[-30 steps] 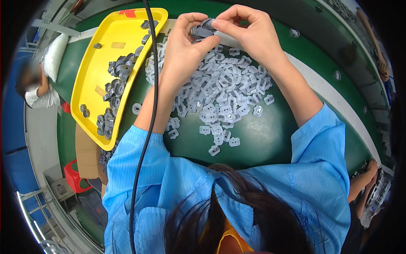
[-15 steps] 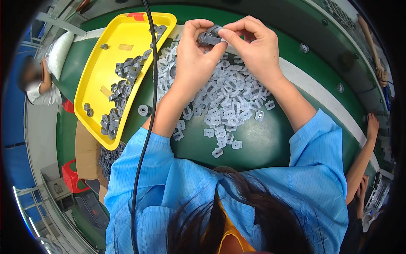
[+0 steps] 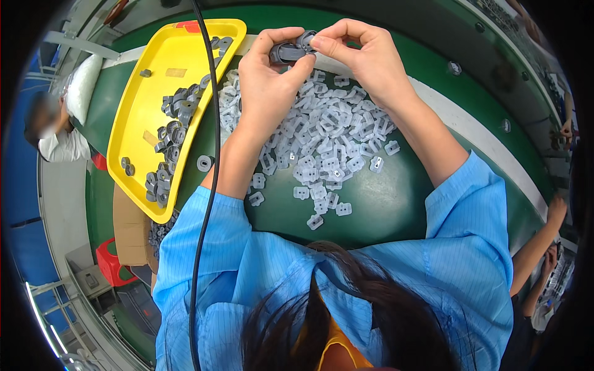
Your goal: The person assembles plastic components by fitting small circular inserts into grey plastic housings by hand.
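Above the far side of the pile, my left hand [image 3: 263, 80] is closed around a dark grey plastic part [image 3: 288, 53] with a rounded body. My right hand [image 3: 374, 62] pinches at the part's round right end [image 3: 305, 41], thumb and forefinger together; whether a smaller piece sits between those fingertips is hidden. Below both hands spreads a heap of small translucent white plastic pieces [image 3: 328, 133] with slots in them. On the left, a yellow tray [image 3: 137, 114] holds several similar grey parts [image 3: 176, 133]. One round pale piece [image 3: 205, 163] lies between the tray and my left forearm.
A black cable [image 3: 215, 105] hangs down across the view, beside my left arm. Under the tray's near end stands a cardboard box [image 3: 131, 229] with small grey parts. A person [image 3: 59, 133] sits at far left; another person's arm [image 3: 538, 247] shows at right.
Both hands have shifted slightly left with the grey part, which is turned so more of its long side shows. The whole view has moved a little. Both grips stay closed.
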`<state>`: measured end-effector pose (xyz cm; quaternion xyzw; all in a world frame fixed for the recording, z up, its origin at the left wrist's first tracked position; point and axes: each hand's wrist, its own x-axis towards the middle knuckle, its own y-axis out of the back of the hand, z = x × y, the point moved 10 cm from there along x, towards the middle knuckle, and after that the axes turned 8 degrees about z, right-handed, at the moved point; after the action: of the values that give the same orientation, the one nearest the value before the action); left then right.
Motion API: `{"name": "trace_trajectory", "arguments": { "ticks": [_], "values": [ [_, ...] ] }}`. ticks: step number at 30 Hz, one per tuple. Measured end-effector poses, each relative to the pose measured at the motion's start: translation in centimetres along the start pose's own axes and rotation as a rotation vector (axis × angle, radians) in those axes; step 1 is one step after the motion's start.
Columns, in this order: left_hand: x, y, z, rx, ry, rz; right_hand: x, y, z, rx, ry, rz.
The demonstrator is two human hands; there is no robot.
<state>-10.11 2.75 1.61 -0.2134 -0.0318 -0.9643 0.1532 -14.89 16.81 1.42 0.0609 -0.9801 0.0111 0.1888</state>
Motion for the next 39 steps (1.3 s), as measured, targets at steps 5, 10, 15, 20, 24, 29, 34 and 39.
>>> {"name": "trace_trajectory", "arguments": {
  "ticks": [5, 10, 15, 20, 24, 29, 34, 39],
  "values": [
    [-0.4, -0.6, 0.3, -0.117, 0.067, -0.068, 0.0, -0.6, -1.9, -0.233, 0.1, -0.18],
    [-0.5, -1.2, -0.4, -0.083, 0.09, -0.096, -0.3, -1.1, 0.8, 0.108, -0.414, -0.228],
    [-0.7, -1.6, 2.0, 0.19, -0.265, -0.112, -0.7, -1.1, 2.4, 0.138, -0.493, -0.318],
    [-0.5, -1.6, 0.0, 0.05, -0.002, -0.187, -1.1, -1.2, 1.5, 0.184, -0.446, -0.361],
    [-0.7, -2.1, -0.7, 0.038, 0.072, -0.337, -1.1, -1.3, 0.2, 0.001, -0.381, -0.43],
    [-0.2, -1.8, -0.3, 0.006, 0.068, -0.271, -0.5, -1.5, -0.8, -0.078, -0.15, -0.316],
    [0.1, -1.1, -0.5, 0.121, 0.051, -0.193, 0.0, -1.1, 1.0, -0.13, -0.173, -0.346],
    [1.1, 0.8, -1.7, 0.248, 0.178, -0.161, 4.0, 5.3, 6.7, -0.158, -0.276, -0.11]
  ]
}}
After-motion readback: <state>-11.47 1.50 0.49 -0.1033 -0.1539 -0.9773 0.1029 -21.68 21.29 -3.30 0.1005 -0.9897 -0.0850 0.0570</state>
